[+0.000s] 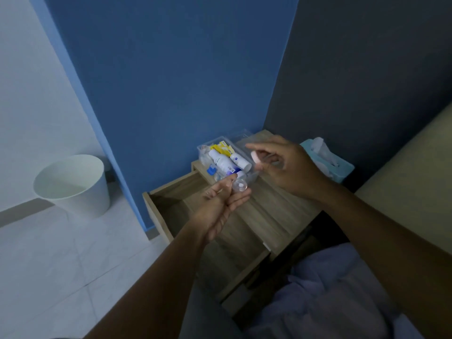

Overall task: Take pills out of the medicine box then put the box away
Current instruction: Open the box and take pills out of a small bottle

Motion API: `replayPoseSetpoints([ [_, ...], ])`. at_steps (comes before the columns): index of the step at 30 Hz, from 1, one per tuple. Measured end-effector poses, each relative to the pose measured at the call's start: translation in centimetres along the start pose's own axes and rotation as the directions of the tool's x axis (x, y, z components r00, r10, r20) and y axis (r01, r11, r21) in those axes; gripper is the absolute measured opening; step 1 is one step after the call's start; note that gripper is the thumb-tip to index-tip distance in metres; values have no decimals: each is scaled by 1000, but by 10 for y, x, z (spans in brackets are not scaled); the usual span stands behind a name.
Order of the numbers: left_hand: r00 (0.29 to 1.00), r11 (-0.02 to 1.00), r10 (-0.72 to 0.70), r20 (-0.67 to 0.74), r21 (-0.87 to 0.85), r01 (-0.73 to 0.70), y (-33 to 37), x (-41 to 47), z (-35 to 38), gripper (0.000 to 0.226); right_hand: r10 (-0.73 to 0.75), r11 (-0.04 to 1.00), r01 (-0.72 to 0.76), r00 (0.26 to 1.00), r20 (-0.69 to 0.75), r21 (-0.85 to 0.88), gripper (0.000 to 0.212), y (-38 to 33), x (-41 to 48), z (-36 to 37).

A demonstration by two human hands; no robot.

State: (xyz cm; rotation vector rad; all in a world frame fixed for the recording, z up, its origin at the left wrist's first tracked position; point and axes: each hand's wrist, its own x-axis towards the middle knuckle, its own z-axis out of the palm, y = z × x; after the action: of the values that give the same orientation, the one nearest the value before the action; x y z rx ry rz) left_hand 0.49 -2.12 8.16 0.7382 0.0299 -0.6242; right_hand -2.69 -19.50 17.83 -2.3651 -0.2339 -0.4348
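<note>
A clear plastic medicine box [204,152] stands on the wooden nightstand [274,211] against the blue wall, holding white bottles, a yellow pack and a blue-capped item. My left hand [220,204] is cupped palm up in front of the box, with a small clear container [239,185] and a white pill resting at its fingertips. To the right, my right hand [288,165] hovers above the nightstand top. It pinches a small pale pink cap or bottle [255,156]; which one is blurred.
The nightstand's top drawer [171,204] is pulled open to the left, below my left hand. A teal tissue box [327,162] sits at the back right. A white waste bin [73,184] stands on the tiled floor at left. A bed edge lies at right.
</note>
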Motion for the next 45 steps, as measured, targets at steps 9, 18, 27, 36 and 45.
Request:
replayPoseSetpoints([
  [9, 992, 991, -127, 15, 36, 127, -43, 47, -22, 41, 470, 882, -444, 858, -208, 160, 30, 114, -55, 49],
  [18, 999, 669, 28, 30, 742, -41, -87, 103, -46, 37, 648, 758, -626, 695, -310, 182, 19, 185, -112, 108],
  [27, 960, 44, 14, 281, 959, -281, -119, 143, -51, 33, 654, 747, -646, 673, -345, 155, 44, 201, -139, 124],
  [36, 960, -39, 45, 278, 960, -276, -135, 148, -53, 53, 669, 744, -626, 689, -279, 235, 81, 208, -148, 124],
  [45, 978, -95, -57, 201, 974, -206, -120, 115, -55, 77, 736, 671, -633, 633, -240, 387, 61, 208, -144, 121],
])
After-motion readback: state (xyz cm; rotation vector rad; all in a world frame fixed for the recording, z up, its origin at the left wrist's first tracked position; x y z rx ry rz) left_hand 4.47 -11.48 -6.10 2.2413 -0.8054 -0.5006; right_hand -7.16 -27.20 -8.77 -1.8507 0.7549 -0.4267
